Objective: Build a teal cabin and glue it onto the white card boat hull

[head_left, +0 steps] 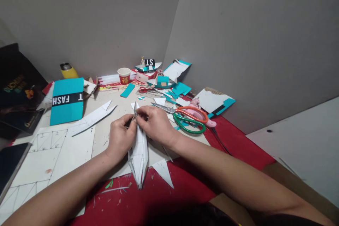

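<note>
A long white cardboard boat hull lies lengthwise in front of me, its near end tapering to a point. My left hand pinches the hull's far end from the left. Close against it, my right hand pinches the same end from the right, fingertips nearly touching the left ones. The folded tip between my fingers is partly hidden. Just right of my right hand are scissors with one orange and one green handle. A white cardboard triangle lies near the hull's pointed end.
At the back stand two small model boats and a paper cup. A pink glue gun lies beyond the scissors. To the left are a teal cardboard piece, a curved white strip and a drawn template sheet.
</note>
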`<state>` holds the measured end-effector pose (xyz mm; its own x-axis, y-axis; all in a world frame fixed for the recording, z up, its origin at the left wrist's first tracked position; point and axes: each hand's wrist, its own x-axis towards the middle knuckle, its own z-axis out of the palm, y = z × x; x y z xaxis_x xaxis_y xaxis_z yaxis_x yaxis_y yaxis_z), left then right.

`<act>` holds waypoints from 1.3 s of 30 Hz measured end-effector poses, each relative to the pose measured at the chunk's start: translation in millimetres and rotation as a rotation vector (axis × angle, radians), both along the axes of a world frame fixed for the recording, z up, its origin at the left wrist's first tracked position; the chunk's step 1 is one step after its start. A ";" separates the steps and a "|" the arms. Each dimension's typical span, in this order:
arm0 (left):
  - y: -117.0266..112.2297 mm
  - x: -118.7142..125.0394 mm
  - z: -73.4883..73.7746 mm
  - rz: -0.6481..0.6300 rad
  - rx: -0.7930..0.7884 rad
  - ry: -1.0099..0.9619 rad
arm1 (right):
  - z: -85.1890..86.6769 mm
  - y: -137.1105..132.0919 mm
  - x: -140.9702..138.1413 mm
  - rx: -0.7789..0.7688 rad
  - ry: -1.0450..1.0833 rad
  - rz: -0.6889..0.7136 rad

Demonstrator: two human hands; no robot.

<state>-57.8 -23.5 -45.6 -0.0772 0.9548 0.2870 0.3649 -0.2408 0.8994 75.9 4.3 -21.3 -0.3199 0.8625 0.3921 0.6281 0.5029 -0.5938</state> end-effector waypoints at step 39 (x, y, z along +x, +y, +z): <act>52.8 -81.8 -4.2 0.143 -0.496 0.155 | 6.7 -4.6 6.2 0.332 -0.391 0.502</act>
